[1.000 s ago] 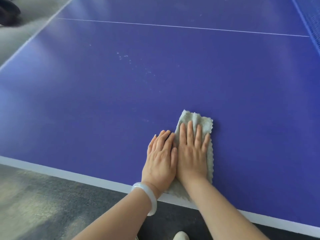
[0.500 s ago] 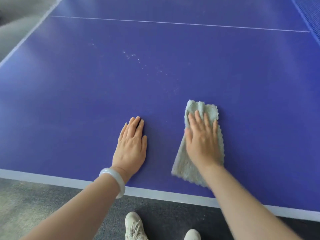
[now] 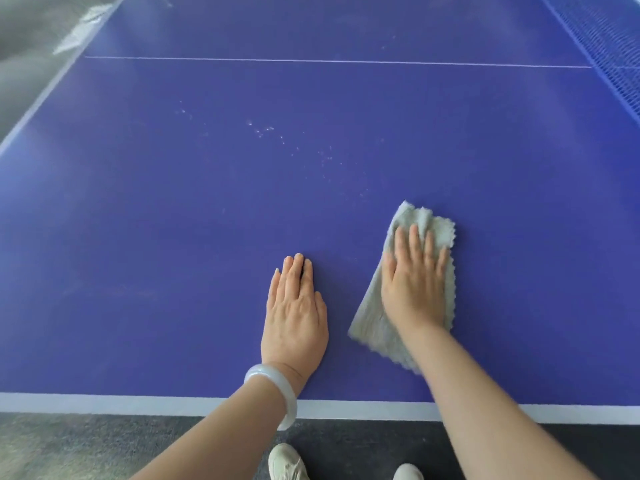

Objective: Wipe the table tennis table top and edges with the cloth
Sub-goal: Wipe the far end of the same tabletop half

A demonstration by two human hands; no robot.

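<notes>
Table top blue, grey cloth lying flat on it near the front white edge, right of centre.
Net at far right. Right hand presses on cloth, fingers straight, slightly spread, not gripping. Left hand flat on bare table near cloth, fingers straight, together. White bracelet on left wrist. Pale specks further up.

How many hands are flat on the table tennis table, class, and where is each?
2. The left hand rests on the bare blue table top; the right hand presses the cloth beside it, to its right. Neither is hidden.
</notes>
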